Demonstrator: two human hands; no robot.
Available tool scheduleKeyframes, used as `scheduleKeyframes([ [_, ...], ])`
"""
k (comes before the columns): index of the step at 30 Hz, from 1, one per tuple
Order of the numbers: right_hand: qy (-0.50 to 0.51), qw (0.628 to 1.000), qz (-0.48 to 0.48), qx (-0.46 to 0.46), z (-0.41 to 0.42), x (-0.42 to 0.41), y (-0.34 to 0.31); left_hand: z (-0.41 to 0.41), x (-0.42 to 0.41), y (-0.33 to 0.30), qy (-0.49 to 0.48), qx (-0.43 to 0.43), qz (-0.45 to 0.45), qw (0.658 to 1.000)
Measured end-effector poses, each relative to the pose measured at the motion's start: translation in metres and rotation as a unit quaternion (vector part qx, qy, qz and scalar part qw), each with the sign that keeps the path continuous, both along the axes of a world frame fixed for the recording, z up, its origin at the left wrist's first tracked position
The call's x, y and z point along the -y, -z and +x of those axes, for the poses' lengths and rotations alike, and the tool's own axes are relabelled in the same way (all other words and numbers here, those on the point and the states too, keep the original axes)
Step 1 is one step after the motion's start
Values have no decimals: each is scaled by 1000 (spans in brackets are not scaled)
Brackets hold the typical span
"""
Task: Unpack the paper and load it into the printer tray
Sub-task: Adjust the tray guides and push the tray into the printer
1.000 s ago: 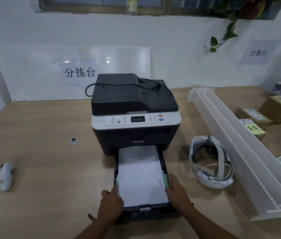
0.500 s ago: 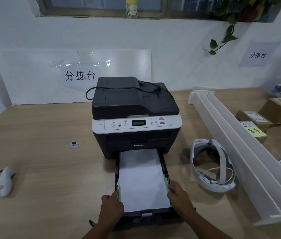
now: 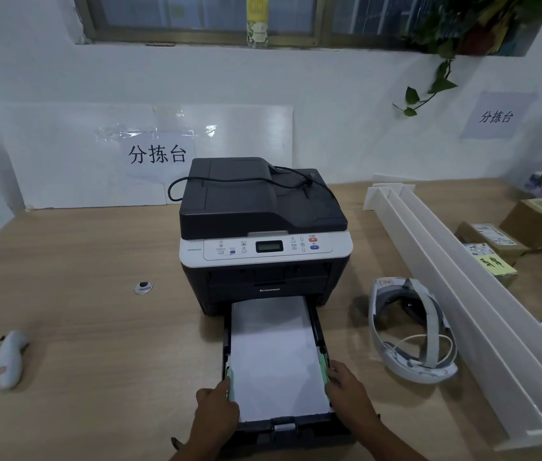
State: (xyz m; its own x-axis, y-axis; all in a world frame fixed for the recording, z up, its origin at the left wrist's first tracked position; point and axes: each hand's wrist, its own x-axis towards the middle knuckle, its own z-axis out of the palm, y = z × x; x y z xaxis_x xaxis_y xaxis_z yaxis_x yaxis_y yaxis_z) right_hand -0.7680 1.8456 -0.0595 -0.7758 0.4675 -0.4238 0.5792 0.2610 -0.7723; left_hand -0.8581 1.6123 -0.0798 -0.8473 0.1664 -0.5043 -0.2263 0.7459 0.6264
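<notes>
One paper stack point(image 3: 276, 354), white and flat, lies in the one tray point(image 3: 299, 427) pulled out from the one printer point(image 3: 263, 234). Two hands: left hand point(image 3: 218, 410) gripping the tray's left side, right hand point(image 3: 349, 392) gripping its right side, fingers at the green guides. Pale wooden desk point(image 3: 96, 294); one white headset point(image 3: 409, 331) right, white wall behind.

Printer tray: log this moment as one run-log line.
tray: pulled out of printer | paper: flat inside | left hand: at left guide | right hand: at right guide | step: squaring stack
</notes>
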Motion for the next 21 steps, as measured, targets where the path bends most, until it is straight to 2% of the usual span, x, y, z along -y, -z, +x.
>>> scheduleKeyframes([
  [3, -22, 1000, 0, 2, 2, -3, -1, -8, 8, 11, -1, 10, 10, 1000],
  [6, -70, 997, 21, 19, 6, -5, -5, -6, 10, 1, 44, 10, 10, 999],
  [12, -188, 969, 160, -17, 29, -11, -24, 1, 29, -19, 139, -59, -33, 988],
  [17, -187, 965, 184, -12, 40, -9, -33, 7, 40, -26, 172, -101, -51, 978],
  [21, -198, 959, 203, -15, 48, -1, -37, 18, 43, -34, 248, -133, -98, 954],
])
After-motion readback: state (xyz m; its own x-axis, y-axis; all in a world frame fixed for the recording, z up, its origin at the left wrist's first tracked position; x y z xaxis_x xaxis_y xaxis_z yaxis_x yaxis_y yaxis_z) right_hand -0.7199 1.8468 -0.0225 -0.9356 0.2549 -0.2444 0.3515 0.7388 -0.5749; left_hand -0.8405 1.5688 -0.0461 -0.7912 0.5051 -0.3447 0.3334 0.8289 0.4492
